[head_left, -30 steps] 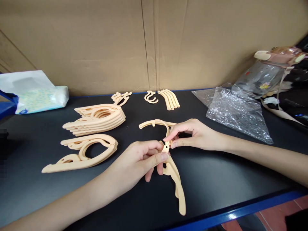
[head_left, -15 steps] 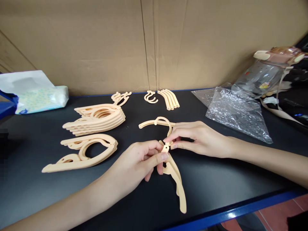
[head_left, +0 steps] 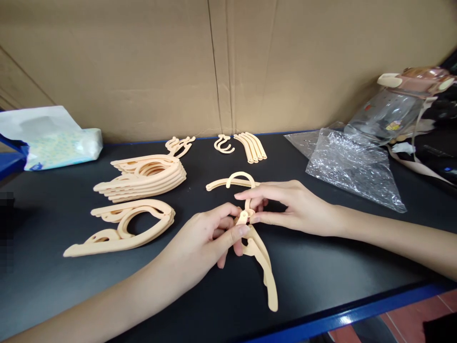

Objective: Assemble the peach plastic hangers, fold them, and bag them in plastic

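Observation:
My left hand [head_left: 209,236] pinches the top end of a peach plastic hanger arm [head_left: 263,267] that slopes down toward the table's front edge. My right hand [head_left: 285,205] pinches a peach hook piece [head_left: 238,177] at the same joint, its index finger stretched out over it. The hook's curved top stands up behind my fingers. A loose hanger arm [head_left: 217,185] lies flat just behind the hook. Both hands meet at the middle of the black table [head_left: 339,257].
A stack of folded hanger arms [head_left: 143,178] and a second pair [head_left: 123,228] lie at left. Hooks [head_left: 224,144], strips [head_left: 250,146] and more hooks [head_left: 180,144] sit by the cardboard wall. A clear plastic bag [head_left: 352,166], a bottle [head_left: 396,112] at right, a tissue pack [head_left: 53,143] far left.
The hook has turned more upright in my right hand and its curve now stands higher. My right index finger has stretched out. The hanger arm's lower end shifted slightly right.

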